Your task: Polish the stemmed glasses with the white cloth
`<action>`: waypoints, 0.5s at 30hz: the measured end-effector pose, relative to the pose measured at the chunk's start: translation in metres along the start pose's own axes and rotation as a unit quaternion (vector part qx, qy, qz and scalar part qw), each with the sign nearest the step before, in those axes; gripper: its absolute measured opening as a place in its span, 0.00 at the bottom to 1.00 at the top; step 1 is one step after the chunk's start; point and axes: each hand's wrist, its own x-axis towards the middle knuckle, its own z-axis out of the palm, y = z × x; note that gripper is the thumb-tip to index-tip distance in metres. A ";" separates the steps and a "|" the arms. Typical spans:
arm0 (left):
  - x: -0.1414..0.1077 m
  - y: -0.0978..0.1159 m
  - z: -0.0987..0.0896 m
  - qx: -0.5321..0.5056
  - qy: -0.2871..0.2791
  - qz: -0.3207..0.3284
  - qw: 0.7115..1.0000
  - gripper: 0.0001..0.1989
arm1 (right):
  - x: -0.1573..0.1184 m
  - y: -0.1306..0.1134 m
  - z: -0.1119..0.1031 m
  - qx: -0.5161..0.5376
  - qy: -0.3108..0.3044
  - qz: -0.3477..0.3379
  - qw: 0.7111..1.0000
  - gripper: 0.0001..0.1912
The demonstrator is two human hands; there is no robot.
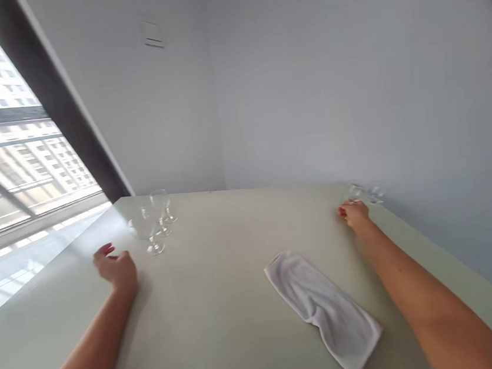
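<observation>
Left hand [116, 269] at 10 o'clock on the table [215, 306], nothing held, fingers loosely curled and apart, just beside at least 3 upright stemmed glasses [148, 222]. Right hand [356, 214] at 2 o'clock by clear glassware [374, 193], can't tell if gripping; folded white cloth [320, 306] at 4 o'clock.
</observation>
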 end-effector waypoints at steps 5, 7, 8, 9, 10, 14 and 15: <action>0.004 0.000 -0.005 0.011 0.069 0.060 0.996 0.20 | -0.026 -0.002 0.014 -0.019 -0.043 -0.013 0.999 0.08; -0.003 0.010 -0.010 0.000 0.092 0.116 0.989 0.21 | -0.049 -0.003 0.021 -0.021 -0.097 -0.024 0.995 0.06; -0.009 0.018 -0.012 -0.010 0.099 0.145 0.984 0.21 | -0.065 -0.004 0.025 -0.019 -0.133 -0.028 0.991 0.06; -0.019 0.028 -0.014 -0.025 0.098 0.171 0.980 0.20 | -0.084 -0.005 0.030 -0.016 -0.174 -0.031 0.984 0.07; -0.031 0.039 -0.016 -0.044 0.084 0.196 0.976 0.19 | -0.106 -0.008 0.034 -0.013 -0.222 -0.033 0.974 0.09; -0.099 0.091 -0.025 -0.135 -0.202 0.208 0.948 0.10 | -0.215 -0.025 0.045 -0.013 -0.429 -0.053 0.902 0.18; -0.118 0.103 -0.027 -0.150 -0.297 0.191 0.923 0.10 | -0.243 -0.029 0.046 -0.014 -0.474 -0.055 0.879 0.22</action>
